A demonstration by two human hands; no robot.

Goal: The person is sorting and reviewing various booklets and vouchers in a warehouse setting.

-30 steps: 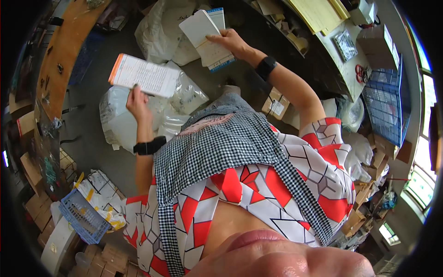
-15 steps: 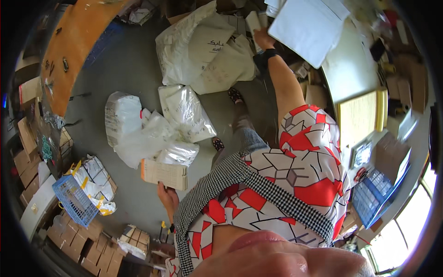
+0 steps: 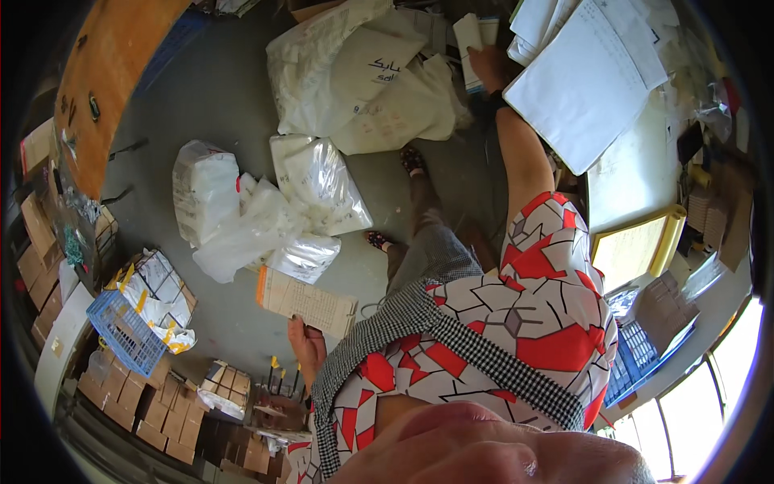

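Observation:
My left hand is closed on the lower edge of a cream form pad with printed lines and an orange strip at one end. It holds the pad out before my checked apron. Stretched far forward, my right hand is closed at a narrow white booklet, its fingertips partly hidden. Next to that hand, large white sheets with handwriting lie stacked on the corner of a pale table.
Big white plastic sacks and smaller clear-wrapped packs lie on the floor ahead. A blue crate and cardboard boxes stand at left. An orange-brown tabletop is far left. A yellow pad lies at right.
The view has shifted, moving the table and sheets right and down. My left hand's form pad is tilted more. My right hand stays by the white booklet, now nearer the large sheets.

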